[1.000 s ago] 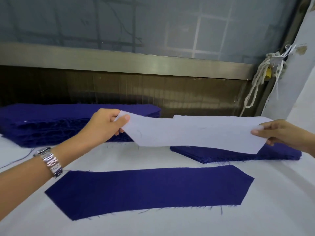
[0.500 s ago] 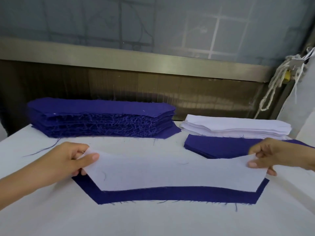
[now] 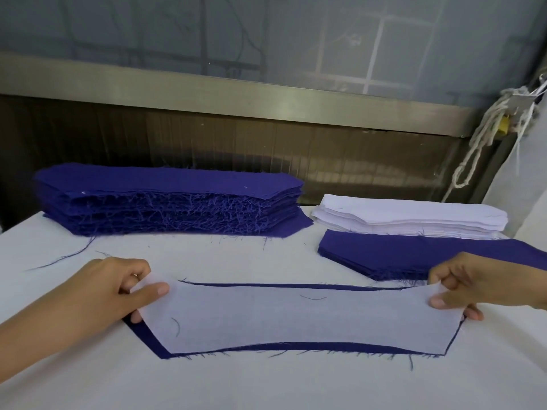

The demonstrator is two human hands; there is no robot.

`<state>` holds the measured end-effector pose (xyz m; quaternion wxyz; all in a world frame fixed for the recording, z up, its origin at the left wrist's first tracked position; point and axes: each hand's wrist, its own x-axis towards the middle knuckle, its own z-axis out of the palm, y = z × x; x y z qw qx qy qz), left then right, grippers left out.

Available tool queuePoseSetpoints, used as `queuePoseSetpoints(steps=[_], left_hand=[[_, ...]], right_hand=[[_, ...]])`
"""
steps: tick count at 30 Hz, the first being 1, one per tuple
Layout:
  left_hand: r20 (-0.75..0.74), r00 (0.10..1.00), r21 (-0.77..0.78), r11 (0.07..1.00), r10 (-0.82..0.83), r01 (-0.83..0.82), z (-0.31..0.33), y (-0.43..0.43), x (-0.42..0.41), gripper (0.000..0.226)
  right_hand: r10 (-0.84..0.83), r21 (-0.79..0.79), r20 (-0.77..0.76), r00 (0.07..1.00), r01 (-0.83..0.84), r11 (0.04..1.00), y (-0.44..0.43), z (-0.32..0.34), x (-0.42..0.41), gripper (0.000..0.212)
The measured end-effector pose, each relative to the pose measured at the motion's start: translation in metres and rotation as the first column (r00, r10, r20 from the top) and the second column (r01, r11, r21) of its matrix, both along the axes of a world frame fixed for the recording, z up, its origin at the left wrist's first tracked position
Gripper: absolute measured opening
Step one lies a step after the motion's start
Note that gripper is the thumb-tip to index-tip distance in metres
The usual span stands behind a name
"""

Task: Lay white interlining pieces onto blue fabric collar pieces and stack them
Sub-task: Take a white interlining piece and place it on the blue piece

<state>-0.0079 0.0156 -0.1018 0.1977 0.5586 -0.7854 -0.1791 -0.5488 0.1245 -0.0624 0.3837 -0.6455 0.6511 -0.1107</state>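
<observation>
Pinching the ends of the white interlining piece between thumb and fingers, the left hand and right hand hold it on the blue collar piece on the table, where an uneven release could leave it skewed rightward.

A worker's left hand and right hand are bare, the left forearm and right forearm uncovered to the frame's edges. Fingernails are short and plain. A pale glint on one left finger may be a ring; too small to tell.
</observation>
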Motion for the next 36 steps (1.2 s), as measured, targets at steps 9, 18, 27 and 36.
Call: queuePoseSetpoints(steps=[9,18,27,36], left_hand=[[0.039,0.999,-0.069,0.998,0.014,-0.011,-0.012,-0.003,0.004,0.027],[0.076,0.997,-0.076,0.997,-0.018,0.024,-0.013,-0.006,0.008,0.026],[0.036,0.999,-0.174,0.985,-0.007,0.013,-0.017,-0.014,0.022,0.049],[0.003,1.0,-0.072,0.997,0.027,-0.027,-0.007,-0.018,0.031,0.041]], right_hand=[[-0.04,0.024,-0.003,0.999,0.041,0.999,-0.001,-0.003,0.001,0.038],[-0.074,0.034,-0.034,0.997,0.075,0.997,-0.001,0.001,0.009,0.036],[-0.1,0.015,-0.12,0.988,0.102,0.995,0.001,0.001,0.002,0.054],[-0.134,0.061,-0.166,0.977,0.146,0.987,0.002,-0.007,-0.022,0.038]])
